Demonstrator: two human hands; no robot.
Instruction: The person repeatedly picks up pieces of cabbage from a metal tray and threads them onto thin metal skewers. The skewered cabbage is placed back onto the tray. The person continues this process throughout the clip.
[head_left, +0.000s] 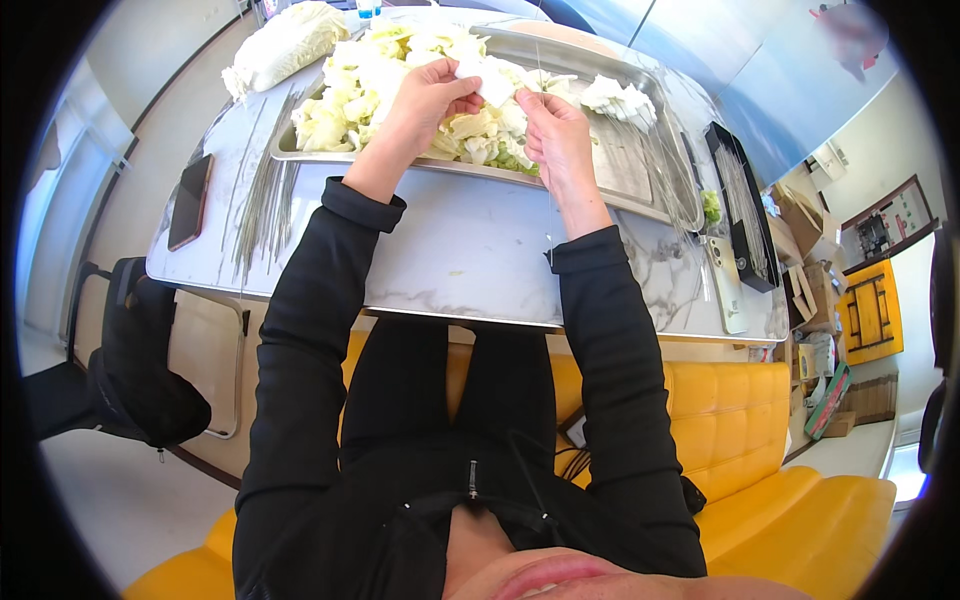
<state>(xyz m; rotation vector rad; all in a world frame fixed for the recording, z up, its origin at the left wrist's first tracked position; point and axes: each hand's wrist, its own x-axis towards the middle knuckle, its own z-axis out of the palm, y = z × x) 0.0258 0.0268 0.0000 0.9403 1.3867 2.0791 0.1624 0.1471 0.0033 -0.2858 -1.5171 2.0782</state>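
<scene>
My left hand (431, 101) pinches a pale piece of cabbage leaf (491, 82) above a metal tray (480, 174). Opposite it, my right hand (556, 139) has thumb and forefinger closed on a thin skewer (550, 214), which runs roughly upright past the palm. Whether the skewer's tip enters the leaf cannot be made out. Torn cabbage leaves (352, 94) heap up in the left and middle of the tray. On its right side lie skewers (664, 161) with white leaf pieces (619, 101) bunched at their far ends.
Loose skewers (266, 195) and a dark phone (191, 202) lie left of the tray, below a whole napa cabbage (289, 46). At right are a black box of skewers (742, 210) and a light phone (724, 285). A yellow bench (727, 420) stands behind the marble-patterned table (457, 262).
</scene>
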